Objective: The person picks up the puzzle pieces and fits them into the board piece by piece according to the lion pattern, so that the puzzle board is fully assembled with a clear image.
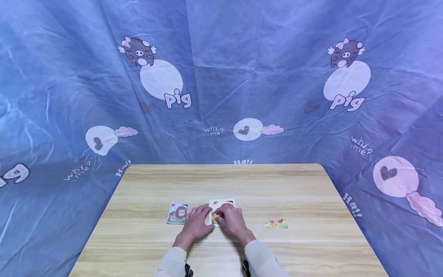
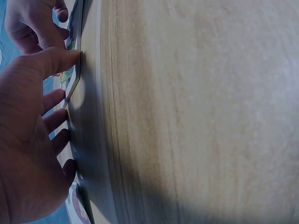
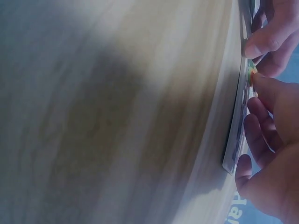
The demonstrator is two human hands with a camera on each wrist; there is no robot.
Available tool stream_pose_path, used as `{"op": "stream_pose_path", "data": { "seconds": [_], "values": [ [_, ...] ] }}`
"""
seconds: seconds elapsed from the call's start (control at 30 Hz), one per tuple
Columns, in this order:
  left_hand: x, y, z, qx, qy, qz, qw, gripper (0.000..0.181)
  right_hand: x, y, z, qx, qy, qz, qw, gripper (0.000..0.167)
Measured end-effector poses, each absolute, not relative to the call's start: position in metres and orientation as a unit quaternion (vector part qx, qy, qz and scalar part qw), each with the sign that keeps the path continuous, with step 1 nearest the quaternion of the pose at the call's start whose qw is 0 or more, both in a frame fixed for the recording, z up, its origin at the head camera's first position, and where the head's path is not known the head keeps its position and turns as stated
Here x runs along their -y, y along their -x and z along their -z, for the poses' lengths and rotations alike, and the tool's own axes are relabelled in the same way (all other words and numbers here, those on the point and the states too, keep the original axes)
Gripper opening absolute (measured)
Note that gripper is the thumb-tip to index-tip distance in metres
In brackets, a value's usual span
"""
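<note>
In the head view, a person works with both hands at a pale wooden table (image 1: pixel 221 181), a blue cloth (image 1: pixel 221 84) with printed pigs (image 1: pixel 139 53) rising behind it. The puzzle board (image 1: pixel 222 200) lies flat near the middle of the table, between and partly under the hands. The left hand (image 1: pixel 198 224) rests with its fingers stretched along the board's left edge, the thumb well apart at the lower edge. The right hand (image 1: pixel 232 221) is over the board's right part, thumb and forefinger together on a small orange and green puzzle piece (image 1: pixel 215 217) at the board's left side. A lion card (image 1: pixel 177 215) lies just beside the left hand, which covers its right edge. Two groups of loose pieces (image 1: pixel 283 224) lie to the right, apart from the board. Light sleeves (image 1: pixel 265 261) cover both forearms.

In the left wrist view, the left thumb touches the board's near edge, while its fingers lie loosely bent along the side. Part of the lion card shows below the little finger.

In the right wrist view, the right thumb tip meets the coloured piece at the board; the forefinger's far side is hidden. The other fingers curl loosely beside the board, and the left thumb presses its edge.
</note>
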State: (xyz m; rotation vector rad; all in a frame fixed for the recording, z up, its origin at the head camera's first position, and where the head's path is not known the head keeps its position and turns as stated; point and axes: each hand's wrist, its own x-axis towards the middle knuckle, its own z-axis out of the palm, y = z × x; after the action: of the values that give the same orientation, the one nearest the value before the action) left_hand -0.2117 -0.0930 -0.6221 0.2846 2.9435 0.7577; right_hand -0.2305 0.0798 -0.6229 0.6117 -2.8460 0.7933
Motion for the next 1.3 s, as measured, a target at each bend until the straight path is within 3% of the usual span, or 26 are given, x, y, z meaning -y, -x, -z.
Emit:
{"op": "stream_pose_path", "data": {
  "seconds": [0.53, 1.1, 1.3],
  "values": [
    [0.091, 0.217, 0.616, -0.963, -0.093, -0.252, 0.037, 0.064, -0.080, 0.229, 0.620, 0.944, -0.209, -0.233, 0.100, 0.021],
    [0.092, 0.205, 0.623, -0.964, -0.097, -0.244, 0.038, 0.063, -0.069, 0.218, 0.614, 0.968, -0.208, -0.131, 0.054, 0.024],
    [0.092, 0.209, 0.622, -0.964, -0.100, -0.244, 0.027, 0.063, -0.073, 0.223, 0.609, 0.966, -0.219, -0.132, 0.028, 0.034]
  ]
}}
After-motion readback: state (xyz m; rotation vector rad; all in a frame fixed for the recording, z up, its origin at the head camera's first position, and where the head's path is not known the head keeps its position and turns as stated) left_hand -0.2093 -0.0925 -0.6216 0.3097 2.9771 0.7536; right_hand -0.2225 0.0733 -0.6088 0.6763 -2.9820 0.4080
